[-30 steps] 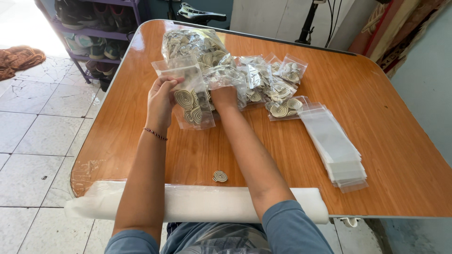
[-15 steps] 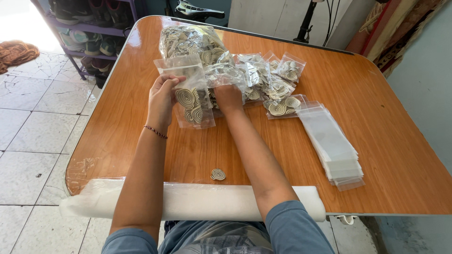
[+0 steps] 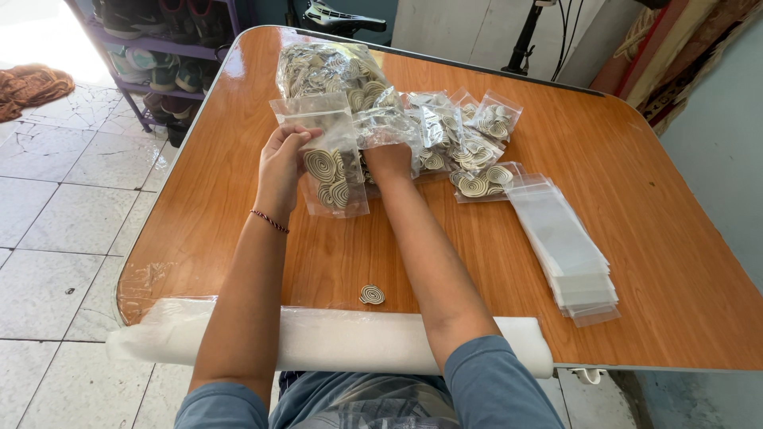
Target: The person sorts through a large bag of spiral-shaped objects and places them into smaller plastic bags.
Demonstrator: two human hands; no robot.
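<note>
Far left of frame: tiled floor, shoe rack [image 3: 159,48] upper left. Left hand [image 3: 282,163] left of centre, fingers closed on the edge of a small clear bag [image 3: 330,159], holding it upright so the spiral discs [image 3: 322,165] settle at the bottom. Right hand [image 3: 389,159] just beside it, reaching into the big bag [image 3: 334,71] of discs behind; its fingers are hidden, can't tell the grip. Loose disc [image 3: 371,295] lower centre, near the foam roll [image 3: 334,338] padding the table [image 3: 675,262] edge. Filled bags [image 3: 469,139] piled centre-right, within reach. Empty sleeves [image 3: 568,250] stacked on the right, apart from the filled ones.
</note>
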